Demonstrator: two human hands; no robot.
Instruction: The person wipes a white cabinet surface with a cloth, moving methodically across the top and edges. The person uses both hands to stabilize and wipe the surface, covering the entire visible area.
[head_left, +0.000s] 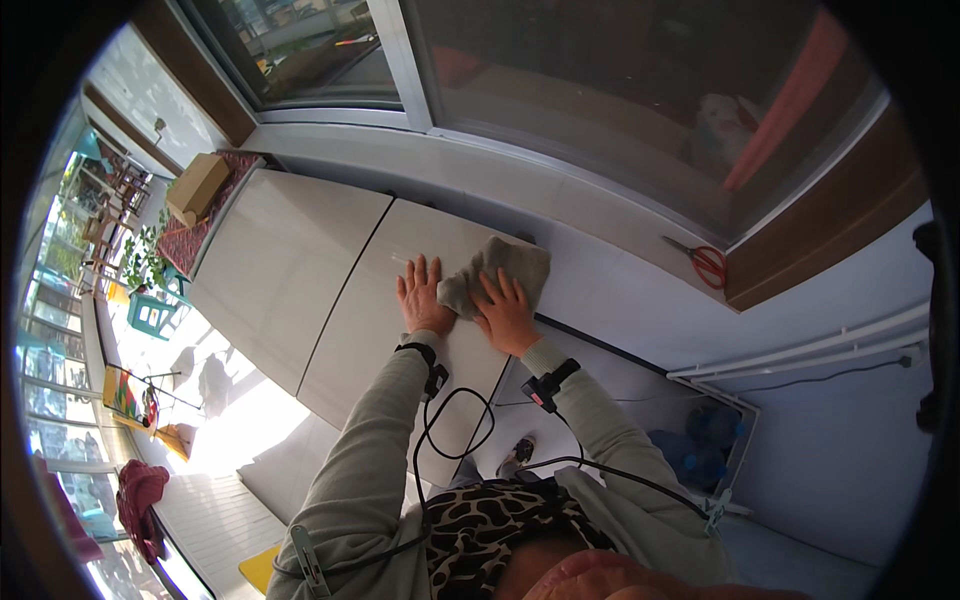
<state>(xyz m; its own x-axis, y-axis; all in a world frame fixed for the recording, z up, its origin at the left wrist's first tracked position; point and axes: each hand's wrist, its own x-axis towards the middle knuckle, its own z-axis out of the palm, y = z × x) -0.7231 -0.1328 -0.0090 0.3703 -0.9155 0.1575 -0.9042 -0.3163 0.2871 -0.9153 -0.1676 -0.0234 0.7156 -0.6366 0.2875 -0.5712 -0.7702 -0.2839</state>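
My left hand (425, 300) lies palm down on a white tabletop (409, 352), its fingers slightly apart and holding nothing. Just to its right, a folded grey cloth (525, 262) covers the table's far right corner. My right hand (504, 311) is laid over the near part of this cloth, fingers spread on it and thumb at its near edge. Part of the cloth is hidden under that hand. Both wrists carry black straps with small devices and cables.
Red-handled scissors (706, 266) lie on the window ledge. A cardboard box (196, 187) sits on a red patterned cover at the table's far left. Blue water jugs (694, 446) stand below right, near white pipes (795, 349). A black cable (427, 442) loops between my arms.
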